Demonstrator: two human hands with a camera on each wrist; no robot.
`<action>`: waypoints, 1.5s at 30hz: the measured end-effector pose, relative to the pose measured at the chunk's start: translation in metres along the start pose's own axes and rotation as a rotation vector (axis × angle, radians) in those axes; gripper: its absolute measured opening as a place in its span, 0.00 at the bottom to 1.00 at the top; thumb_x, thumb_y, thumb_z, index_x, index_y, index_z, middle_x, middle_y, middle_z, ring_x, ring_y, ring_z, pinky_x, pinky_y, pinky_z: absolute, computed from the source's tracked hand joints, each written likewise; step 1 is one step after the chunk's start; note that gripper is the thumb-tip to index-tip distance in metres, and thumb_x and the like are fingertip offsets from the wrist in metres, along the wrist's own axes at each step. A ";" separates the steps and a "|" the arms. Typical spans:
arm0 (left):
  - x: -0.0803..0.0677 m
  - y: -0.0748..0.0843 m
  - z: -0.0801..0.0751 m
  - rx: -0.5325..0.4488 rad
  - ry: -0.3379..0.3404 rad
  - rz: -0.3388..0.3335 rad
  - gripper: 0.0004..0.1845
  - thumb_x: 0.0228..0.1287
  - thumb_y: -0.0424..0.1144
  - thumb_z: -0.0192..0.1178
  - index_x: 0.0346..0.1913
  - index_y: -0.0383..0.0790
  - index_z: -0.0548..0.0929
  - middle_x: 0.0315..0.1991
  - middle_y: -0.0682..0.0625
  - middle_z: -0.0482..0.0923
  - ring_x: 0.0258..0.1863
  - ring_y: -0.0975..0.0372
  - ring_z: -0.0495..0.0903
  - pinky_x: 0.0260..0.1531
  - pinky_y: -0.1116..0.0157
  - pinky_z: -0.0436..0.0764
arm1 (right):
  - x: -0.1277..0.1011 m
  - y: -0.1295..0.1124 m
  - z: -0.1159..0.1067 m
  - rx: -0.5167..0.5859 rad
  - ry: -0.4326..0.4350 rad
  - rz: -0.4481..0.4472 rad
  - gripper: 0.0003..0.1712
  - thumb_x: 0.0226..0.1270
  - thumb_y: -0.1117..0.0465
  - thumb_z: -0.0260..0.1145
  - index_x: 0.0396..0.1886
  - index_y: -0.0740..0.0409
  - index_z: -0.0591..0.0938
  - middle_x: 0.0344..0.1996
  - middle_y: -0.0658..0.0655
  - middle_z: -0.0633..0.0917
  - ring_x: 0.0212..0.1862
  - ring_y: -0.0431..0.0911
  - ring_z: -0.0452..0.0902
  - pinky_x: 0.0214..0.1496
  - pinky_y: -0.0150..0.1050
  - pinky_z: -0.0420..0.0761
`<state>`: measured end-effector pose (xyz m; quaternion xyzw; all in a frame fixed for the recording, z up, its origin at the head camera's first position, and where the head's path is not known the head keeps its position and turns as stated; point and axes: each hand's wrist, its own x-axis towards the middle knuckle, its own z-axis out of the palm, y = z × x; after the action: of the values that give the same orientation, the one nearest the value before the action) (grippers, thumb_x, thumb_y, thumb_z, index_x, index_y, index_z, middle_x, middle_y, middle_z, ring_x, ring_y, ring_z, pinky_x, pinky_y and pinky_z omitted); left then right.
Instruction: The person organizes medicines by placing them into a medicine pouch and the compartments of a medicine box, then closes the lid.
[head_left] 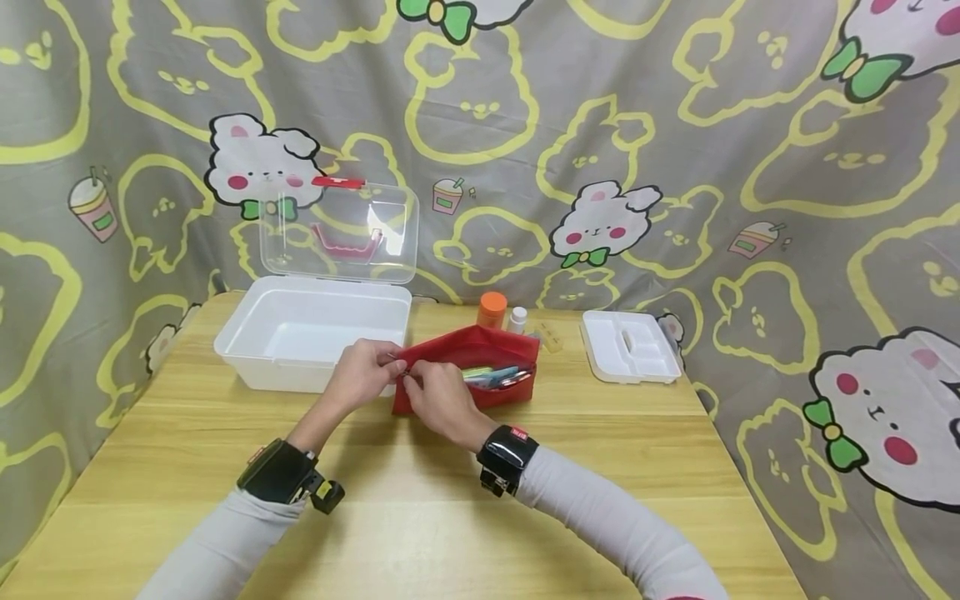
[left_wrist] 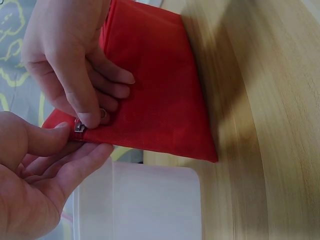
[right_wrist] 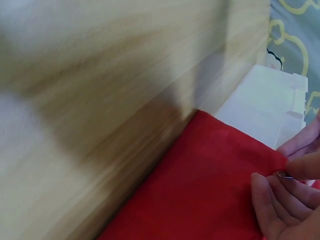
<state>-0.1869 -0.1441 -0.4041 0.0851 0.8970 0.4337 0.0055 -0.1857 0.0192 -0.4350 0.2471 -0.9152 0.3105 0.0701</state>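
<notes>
L of centre in the head frame, a white box (head_left: 281, 378) w/ clear lid (head_left: 337, 250) raised stood nr the tabletop's (head_left: 405, 517) back. Mid-frame, just R of it, L hand (head_left: 363, 371) pinched the L end of the red pouch (head_left: 476, 337); R hand (head_left: 442, 400), right alongside, had thumb & fingertips on the zip pull (left_wrist: 80, 127), so both grips were occupied. Pull sat at pouch's L end, btwn the hands, R fingers nearest. Pouch stood mid-frame, long axis approx. L–R, so its mouth ran from the grips toward frame R, gaping w/ pens (head_left: 495, 377) showing. Behind it: orange-topped container (head_left: 492, 310) & small white bottle (head_left: 517, 319); further R, well apart, a compartmented white tray (head_left: 633, 375). Tabletop was pale wood-grain, filling lower centre under the forearms. Room-wise, box crowded pouch's L end, more gap to R; printed curtain (head_left: 480, 183) hung behind & at both sides.
</notes>
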 end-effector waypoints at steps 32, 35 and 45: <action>-0.003 -0.009 0.006 0.061 0.113 0.079 0.07 0.62 0.23 0.62 0.38 0.32 0.90 0.32 0.41 0.89 0.27 0.58 0.83 0.26 0.66 0.78 | -0.002 0.020 -0.020 0.013 0.084 0.008 0.07 0.65 0.65 0.65 0.27 0.57 0.84 0.23 0.50 0.86 0.24 0.38 0.78 0.26 0.27 0.77; -0.003 -0.011 0.005 0.071 0.113 0.088 0.07 0.62 0.24 0.63 0.37 0.32 0.90 0.31 0.42 0.89 0.26 0.59 0.84 0.25 0.66 0.77 | -0.005 0.029 -0.027 0.006 0.093 0.006 0.07 0.65 0.65 0.65 0.27 0.58 0.84 0.22 0.50 0.85 0.23 0.38 0.77 0.24 0.27 0.76; -0.005 -0.010 0.001 0.074 0.114 0.088 0.06 0.62 0.24 0.64 0.37 0.32 0.90 0.30 0.43 0.89 0.26 0.59 0.85 0.25 0.66 0.78 | -0.014 0.045 -0.054 -0.060 0.123 0.028 0.06 0.65 0.64 0.67 0.27 0.55 0.85 0.22 0.48 0.86 0.24 0.38 0.78 0.25 0.29 0.77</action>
<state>-0.1835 -0.1501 -0.4127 0.0996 0.9066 0.4043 -0.0678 -0.1978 0.0885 -0.4198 0.2126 -0.9214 0.2987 0.1291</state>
